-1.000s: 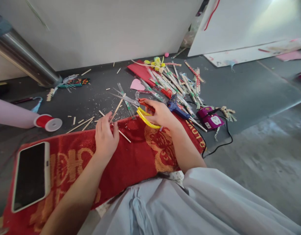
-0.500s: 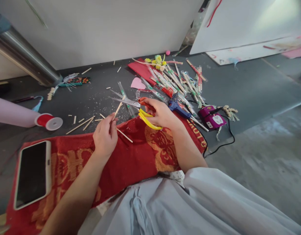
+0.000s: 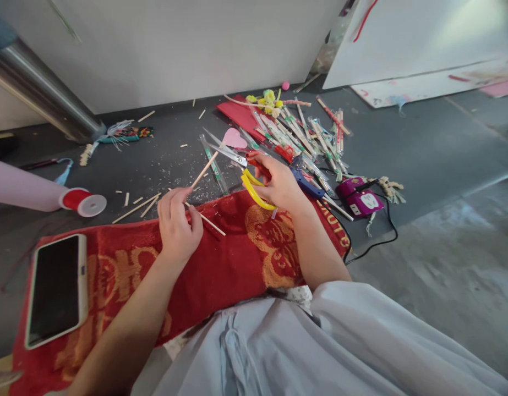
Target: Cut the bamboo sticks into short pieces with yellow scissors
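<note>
Stick (image 3: 205, 169), thin and pale: lower end in the left hand (image 3: 177, 225), upper end at the parted blades of the scissors (image 3: 239, 159), above the dark work surface (image 3: 402, 137). Left hand grasps the stick with its fingers; right hand (image 3: 282, 180) grips the scissors by the yellow-and-red handles.

Step in hand, by my reading: lining the stick up for a snip. A cut from here calls for a steady stick, the chosen point between the blades, then closing the handles, left fingers clear of the edges. Whether the blades touch the stick, cannot tell.

Near: second stick (image 3: 213, 225) slants from beside the left hand over the red towel (image 3: 224, 269). Short offcuts (image 3: 126, 199) lie left of that hand. Beyond the blades, pink heart (image 3: 235, 139); further right, a heap of wrapped sticks (image 3: 293, 132), a blue glue gun (image 3: 311, 187) and a purple power socket (image 3: 361, 198).

Outer left: phone (image 3: 53, 291) on the towel, dark screen; red spool (image 3: 78, 201) beyond it.

Writing: yellowish capitals at the towel's right edge, partly hidden, no sure word; large orange characters at its left, illegible. Green print on a clear wrapper (image 3: 214, 165), too small. No brand readable.
</note>
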`<state>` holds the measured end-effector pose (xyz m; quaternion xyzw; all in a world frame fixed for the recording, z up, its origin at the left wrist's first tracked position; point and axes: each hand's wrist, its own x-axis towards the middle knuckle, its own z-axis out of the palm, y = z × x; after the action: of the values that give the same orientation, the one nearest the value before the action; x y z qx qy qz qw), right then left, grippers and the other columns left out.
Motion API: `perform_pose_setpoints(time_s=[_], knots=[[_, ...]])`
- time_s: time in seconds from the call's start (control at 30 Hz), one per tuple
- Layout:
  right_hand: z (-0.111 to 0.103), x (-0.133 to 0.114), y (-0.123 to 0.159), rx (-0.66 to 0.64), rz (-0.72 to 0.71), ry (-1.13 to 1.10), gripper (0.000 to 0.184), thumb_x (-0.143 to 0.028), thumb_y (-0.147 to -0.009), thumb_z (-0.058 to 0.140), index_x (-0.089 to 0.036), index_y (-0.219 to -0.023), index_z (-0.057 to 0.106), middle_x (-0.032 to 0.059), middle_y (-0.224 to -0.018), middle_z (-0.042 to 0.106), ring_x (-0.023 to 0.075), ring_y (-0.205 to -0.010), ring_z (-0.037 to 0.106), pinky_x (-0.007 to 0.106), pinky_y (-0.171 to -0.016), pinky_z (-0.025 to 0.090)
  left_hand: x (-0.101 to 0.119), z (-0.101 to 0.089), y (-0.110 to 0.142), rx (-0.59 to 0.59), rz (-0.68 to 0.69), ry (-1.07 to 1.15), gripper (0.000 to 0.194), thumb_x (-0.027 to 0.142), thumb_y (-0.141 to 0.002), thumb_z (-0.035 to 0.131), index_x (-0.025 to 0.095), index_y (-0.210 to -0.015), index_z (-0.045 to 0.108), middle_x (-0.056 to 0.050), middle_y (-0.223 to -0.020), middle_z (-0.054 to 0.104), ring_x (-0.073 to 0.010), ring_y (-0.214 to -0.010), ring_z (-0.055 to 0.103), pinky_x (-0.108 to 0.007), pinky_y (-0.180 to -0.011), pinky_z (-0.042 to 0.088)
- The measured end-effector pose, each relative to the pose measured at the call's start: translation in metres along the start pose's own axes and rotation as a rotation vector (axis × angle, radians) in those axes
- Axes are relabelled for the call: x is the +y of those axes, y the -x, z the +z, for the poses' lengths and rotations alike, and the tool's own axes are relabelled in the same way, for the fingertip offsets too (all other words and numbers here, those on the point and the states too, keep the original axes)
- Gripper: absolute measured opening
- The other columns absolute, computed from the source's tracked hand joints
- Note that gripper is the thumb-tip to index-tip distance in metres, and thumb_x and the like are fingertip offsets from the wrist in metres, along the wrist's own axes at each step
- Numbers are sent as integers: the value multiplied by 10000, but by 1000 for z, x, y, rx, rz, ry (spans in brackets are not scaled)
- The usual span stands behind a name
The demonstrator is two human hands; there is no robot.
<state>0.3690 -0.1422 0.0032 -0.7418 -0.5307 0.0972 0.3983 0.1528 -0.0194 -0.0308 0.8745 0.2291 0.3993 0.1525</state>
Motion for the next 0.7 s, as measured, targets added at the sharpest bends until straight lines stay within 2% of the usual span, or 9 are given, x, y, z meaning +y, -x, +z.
perform_pose_setpoints(time_s=[0.07,0.13,0.23,0.43,0.53,0.7], knots=[[0,2,0,16,11,-5,515,-395,-795,638,-187,-1252,520,19,-855,561,125,-679,489,277,-650,437,-1,-2,0,-38,-9,-11,264,102,-778,453,151,-989,604,-120,-916,641,-249,-900,599,-402,-819,480],[0,4,0,26,20,-7,504,-390,-796,637,-200,-1248,517,16,-859,557,117,-657,478,276,-635,439,-4,-3,0,-134,0,-73,222,91,-740,433,191,-795,624,-64,-722,631,-225,-735,593,-372,-719,466],[1,7,-1,35,35,-14,494,-396,-797,639,-208,-1238,517,12,-860,553,105,-618,462,282,-620,453,-8,-2,2,-261,-1,-198,235,110,-694,434,222,-635,631,-38,-612,616,-222,-669,590,-353,-666,442],[2,7,-1,34,20,-10,475,-361,-811,636,-185,-1236,520,15,-876,556,109,-627,488,311,-665,472,-6,-1,4,-317,-67,-289,272,127,-714,432,225,-715,686,-38,-676,684,-227,-688,623,-338,-640,435],[2,7,-1,45,-2,-32,474,-354,-804,643,-198,-1233,516,2,-846,539,95,-595,449,283,-619,445,-3,-1,3,-351,-129,-320,280,131,-743,420,222,-778,683,-37,-750,707,-230,-742,636,-328,-628,433],[6,11,-1,74,-26,-69,466,-374,-784,659,-222,-1201,517,-16,-790,508,80,-546,378,253,-534,388,2,-2,-2,-398,-154,-340,297,140,-796,385,184,-871,668,-66,-893,703,-233,-888,630,-326,-751,468]])
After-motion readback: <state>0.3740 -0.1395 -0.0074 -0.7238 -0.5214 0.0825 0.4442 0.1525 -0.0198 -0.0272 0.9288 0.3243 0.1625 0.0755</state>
